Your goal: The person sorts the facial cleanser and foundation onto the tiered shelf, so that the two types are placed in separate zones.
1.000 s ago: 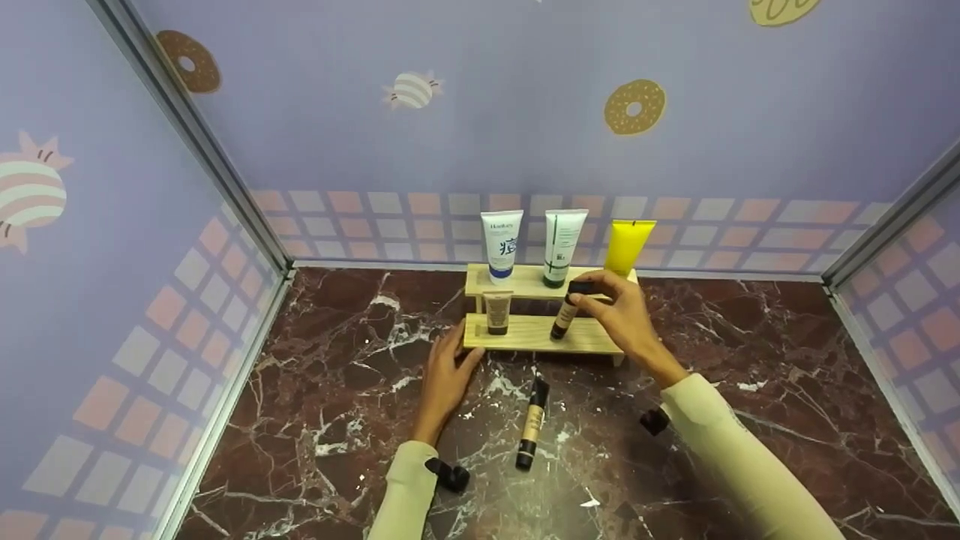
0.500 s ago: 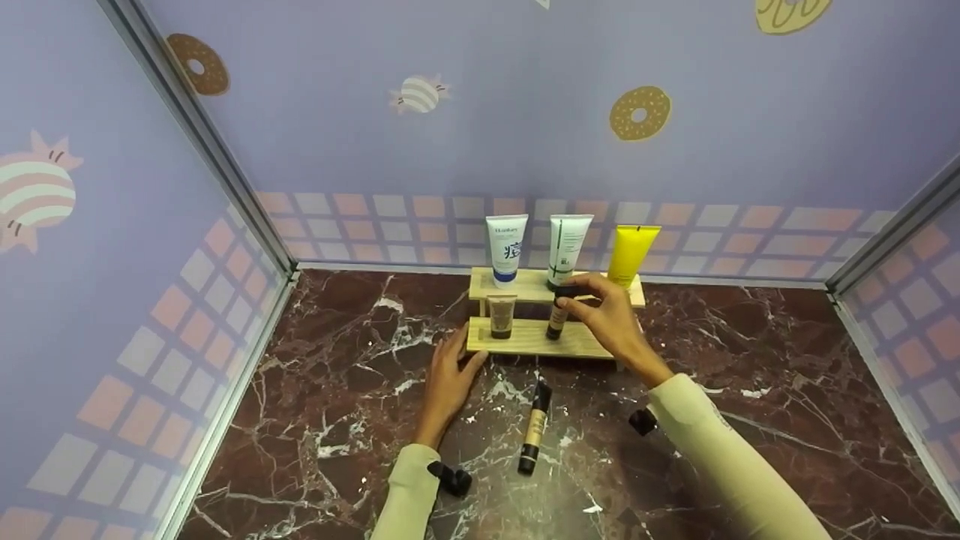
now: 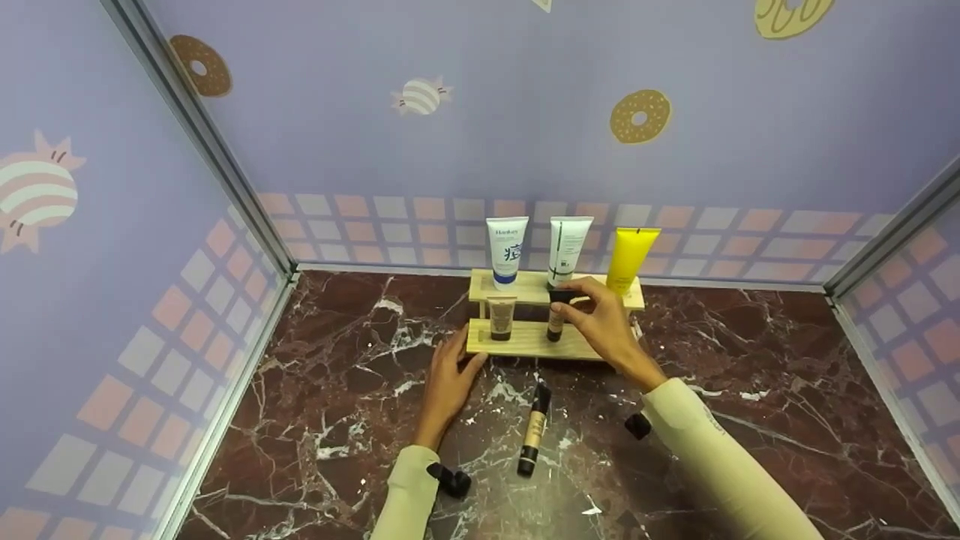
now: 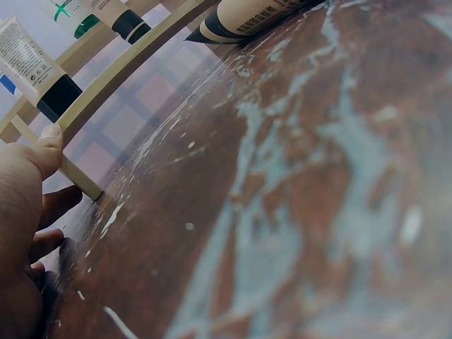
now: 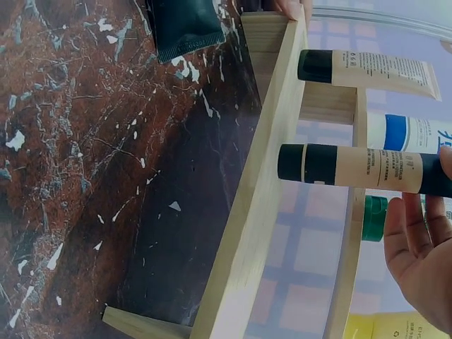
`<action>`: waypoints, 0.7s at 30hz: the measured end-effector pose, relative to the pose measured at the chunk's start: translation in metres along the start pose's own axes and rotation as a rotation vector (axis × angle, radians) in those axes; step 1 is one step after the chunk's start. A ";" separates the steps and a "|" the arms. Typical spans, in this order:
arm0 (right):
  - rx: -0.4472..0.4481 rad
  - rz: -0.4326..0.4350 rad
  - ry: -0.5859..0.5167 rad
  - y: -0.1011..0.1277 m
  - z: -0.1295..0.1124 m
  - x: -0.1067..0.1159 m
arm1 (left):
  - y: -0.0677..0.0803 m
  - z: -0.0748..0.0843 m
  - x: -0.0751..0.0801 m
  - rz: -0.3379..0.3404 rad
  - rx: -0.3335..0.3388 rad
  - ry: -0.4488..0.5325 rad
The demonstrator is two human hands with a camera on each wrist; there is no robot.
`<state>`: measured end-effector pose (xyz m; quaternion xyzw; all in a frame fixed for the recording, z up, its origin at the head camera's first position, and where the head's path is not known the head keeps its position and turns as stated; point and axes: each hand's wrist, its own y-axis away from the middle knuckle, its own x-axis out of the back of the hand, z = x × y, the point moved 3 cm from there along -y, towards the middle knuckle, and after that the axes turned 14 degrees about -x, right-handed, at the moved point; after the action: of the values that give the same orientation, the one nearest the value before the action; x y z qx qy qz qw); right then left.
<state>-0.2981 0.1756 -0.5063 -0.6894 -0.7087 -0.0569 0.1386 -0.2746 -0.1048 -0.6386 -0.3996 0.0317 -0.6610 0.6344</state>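
A two-step wooden stand [image 3: 525,346] sits near the back wall. My right hand [image 3: 600,322] pinches the black crimped top of a beige cosmetic tube [image 5: 378,168], which is upright, its black cap right at the lower step. My left hand [image 3: 448,382] holds the stand's left end, with the thumb [image 4: 51,135] on the front corner and fingers along the side. To the left of the held tube, a smaller beige tube [image 3: 501,319] stands on its dark cap. A second black-and-beige tube [image 3: 535,431] lies on the marbled tabletop in front.
On the upper step stand a white tube with a blue cap [image 3: 507,251], a white tube with a green cap [image 3: 568,247] and a yellow tube [image 3: 631,259]. Patterned panels [image 3: 375,150] close off the back and both sides of the marbled tabletop [image 3: 337,420].
My right hand has moved left along the lower step with the beige tube, which has gone from tilted to upright. The left hand keeps its place at the stand's end.
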 end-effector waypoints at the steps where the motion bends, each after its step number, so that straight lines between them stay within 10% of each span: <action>1: 0.001 -0.001 0.003 0.000 0.001 0.000 | 0.000 0.000 0.000 -0.001 0.001 -0.002; 21: -0.044 0.041 0.068 0.020 0.016 0.017 | 0.000 0.000 -0.001 0.003 0.002 0.002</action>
<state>-0.2808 0.1975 -0.5191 -0.7044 -0.6879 -0.0927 0.1485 -0.2744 -0.1039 -0.6389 -0.3983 0.0325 -0.6606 0.6355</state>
